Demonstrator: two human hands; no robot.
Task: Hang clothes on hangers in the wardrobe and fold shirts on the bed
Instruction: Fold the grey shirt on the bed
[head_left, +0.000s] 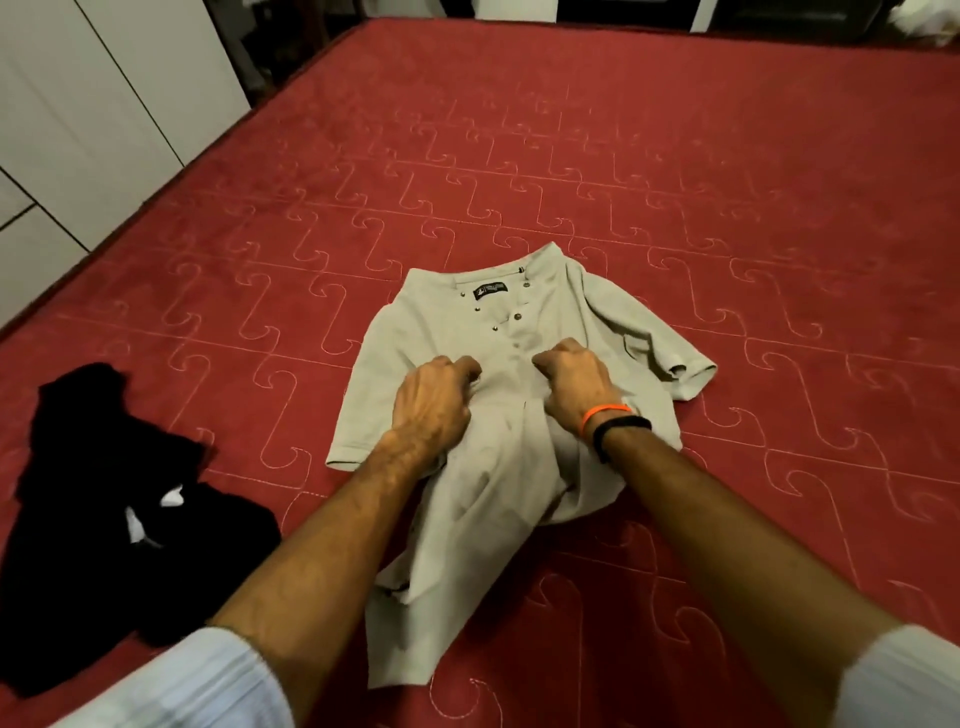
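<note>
A beige short-sleeved shirt (457, 332) with snap buttons lies front-up on the red bed (623, 182), collar away from me, its lower part bunched and creased toward the near edge. My left hand (434, 397) and my right hand (571, 382) rest on its chest on either side of the placket, fingers curled and pinching the fabric. The right wrist carries an orange band and a black band. One sleeve spreads out to the right, the other lies flat on the left.
A crumpled black garment (104, 499) with white patches lies on the bed at the near left. White wardrobe doors (93, 104) stand along the bed's left side. Dark furniture sits beyond the far edge.
</note>
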